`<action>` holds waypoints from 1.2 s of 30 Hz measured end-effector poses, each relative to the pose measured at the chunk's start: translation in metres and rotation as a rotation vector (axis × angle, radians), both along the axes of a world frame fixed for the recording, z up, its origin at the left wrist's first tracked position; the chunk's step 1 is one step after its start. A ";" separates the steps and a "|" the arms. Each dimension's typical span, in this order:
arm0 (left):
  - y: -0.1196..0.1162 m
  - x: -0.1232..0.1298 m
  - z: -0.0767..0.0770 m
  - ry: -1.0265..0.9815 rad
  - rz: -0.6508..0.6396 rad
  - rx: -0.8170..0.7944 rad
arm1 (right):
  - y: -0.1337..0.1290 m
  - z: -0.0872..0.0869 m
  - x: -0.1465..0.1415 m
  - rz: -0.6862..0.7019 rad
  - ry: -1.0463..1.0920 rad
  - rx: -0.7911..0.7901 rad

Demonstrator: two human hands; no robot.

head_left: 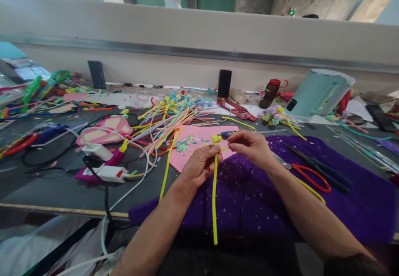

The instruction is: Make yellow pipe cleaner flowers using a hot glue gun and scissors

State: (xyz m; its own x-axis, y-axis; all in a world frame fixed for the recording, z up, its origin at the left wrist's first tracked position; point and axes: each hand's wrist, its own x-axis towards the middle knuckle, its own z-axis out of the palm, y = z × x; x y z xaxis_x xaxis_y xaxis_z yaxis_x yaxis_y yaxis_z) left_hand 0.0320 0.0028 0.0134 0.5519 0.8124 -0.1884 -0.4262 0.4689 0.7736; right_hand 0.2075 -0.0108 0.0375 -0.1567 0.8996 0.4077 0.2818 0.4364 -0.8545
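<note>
My left hand (201,162) is closed in a pinch on a yellow pipe cleaner (215,201). Its lower length hangs straight down, while a small looped, flower-like head (216,139) stands above my fingertips. A short yellow end sticks out sideways to the right. Just right of that end is my right hand (252,147), fingers bent and slightly apart, with nothing visible in them. Beneath both hands lie a pink sheet (199,131) scattered with small clippings and a purple cloth (264,209) flecked with bits.
Red-handled scissors (311,177) and dark-handled pliers (330,174) rest on the cloth at right. A heap of coloured pipe cleaners (168,120) lies behind. Phones (224,83), a bottle (270,93) and a kettle (321,93) stand along the back. Cables and a power strip (115,159) occupy the left.
</note>
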 end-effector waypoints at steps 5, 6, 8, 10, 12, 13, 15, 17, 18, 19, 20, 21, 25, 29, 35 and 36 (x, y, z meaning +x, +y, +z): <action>0.000 0.001 -0.004 -0.015 -0.027 -0.024 | -0.009 -0.002 -0.012 0.006 -0.193 0.220; 0.000 0.001 -0.003 -0.014 -0.034 -0.021 | -0.009 -0.002 -0.012 -0.011 -0.214 0.245; -0.001 0.000 -0.002 0.004 -0.043 -0.004 | -0.010 0.000 -0.011 -0.021 -0.248 0.248; -0.002 0.000 0.000 0.056 -0.042 0.027 | -0.010 0.005 -0.006 -0.011 -0.273 0.211; -0.003 0.000 0.002 0.129 -0.040 0.066 | -0.010 0.013 0.001 0.010 -0.280 0.158; -0.003 0.000 0.003 0.164 -0.039 0.086 | -0.009 0.016 0.005 0.021 -0.277 0.135; -0.004 0.000 0.003 0.231 -0.042 0.125 | -0.006 0.021 0.014 0.040 -0.265 0.102; -0.005 0.000 0.004 0.312 -0.066 0.166 | -0.002 0.021 0.023 0.065 -0.249 0.087; -0.005 0.000 0.004 0.361 -0.088 0.187 | -0.001 0.020 0.026 0.076 -0.240 0.086; -0.005 0.000 0.004 0.413 -0.109 0.208 | 0.000 0.018 0.029 0.086 -0.232 0.088; -0.006 0.000 0.004 0.466 -0.128 0.227 | 0.001 0.016 0.031 0.098 -0.227 0.091; -0.006 0.001 0.005 0.519 -0.142 0.245 | 0.001 0.013 0.032 0.109 -0.227 0.093; -0.008 0.004 0.007 0.639 -0.154 0.365 | -0.003 0.009 0.032 0.152 -0.258 0.094; -0.008 0.004 0.006 0.704 -0.192 0.486 | -0.007 0.009 0.030 0.195 -0.295 0.121; -0.006 0.003 -0.001 0.746 -0.236 0.506 | -0.005 0.006 0.030 0.230 -0.410 0.156; -0.006 0.003 -0.002 0.747 -0.239 0.506 | -0.004 0.006 0.030 0.235 -0.427 0.159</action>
State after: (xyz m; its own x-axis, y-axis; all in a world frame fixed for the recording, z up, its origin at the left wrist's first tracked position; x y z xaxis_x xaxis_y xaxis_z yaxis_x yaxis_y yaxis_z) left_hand 0.0353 -0.0033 0.0118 0.5935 0.7751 -0.2167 0.3286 0.0125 0.9444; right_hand 0.2373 -0.0151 0.0431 -0.5299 0.7520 0.3920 0.4696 0.6451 -0.6028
